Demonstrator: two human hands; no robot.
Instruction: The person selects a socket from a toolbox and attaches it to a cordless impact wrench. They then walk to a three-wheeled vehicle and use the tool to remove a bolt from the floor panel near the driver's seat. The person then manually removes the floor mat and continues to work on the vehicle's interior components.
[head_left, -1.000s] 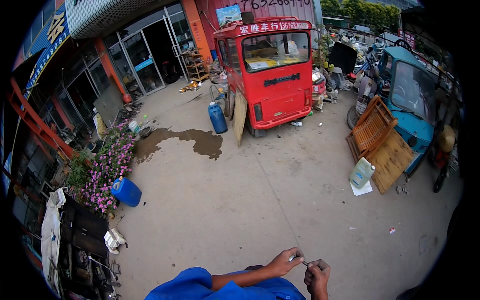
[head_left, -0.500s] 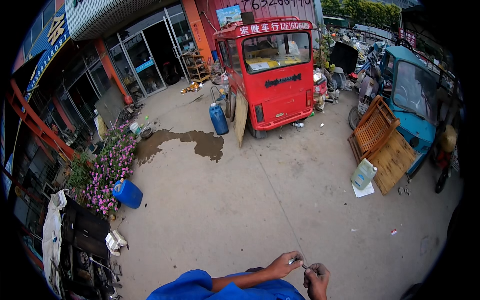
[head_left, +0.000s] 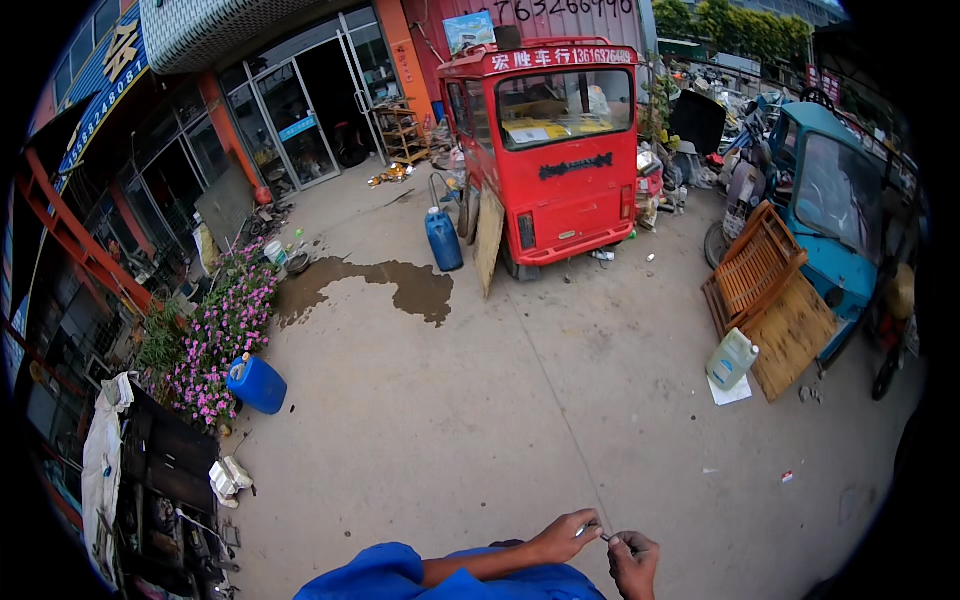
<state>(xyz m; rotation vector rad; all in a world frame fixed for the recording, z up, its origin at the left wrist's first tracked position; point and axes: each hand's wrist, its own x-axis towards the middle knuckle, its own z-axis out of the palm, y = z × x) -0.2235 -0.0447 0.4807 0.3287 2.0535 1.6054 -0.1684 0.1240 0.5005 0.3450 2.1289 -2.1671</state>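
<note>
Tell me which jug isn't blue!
The pale jug on the right, beside the wooden board. The left jug, by the pink flowers, and the middle jug, near the red vehicle, are both blue.

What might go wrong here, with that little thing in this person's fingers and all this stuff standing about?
The thin item, too small to identify, is held at the fingertips of the left hand and right hand, so it might slip and drop to the ground.
The wet patch may be slippery for anyone crossing it.
The board standing beside the red vehicle could tip if knocked.
</note>
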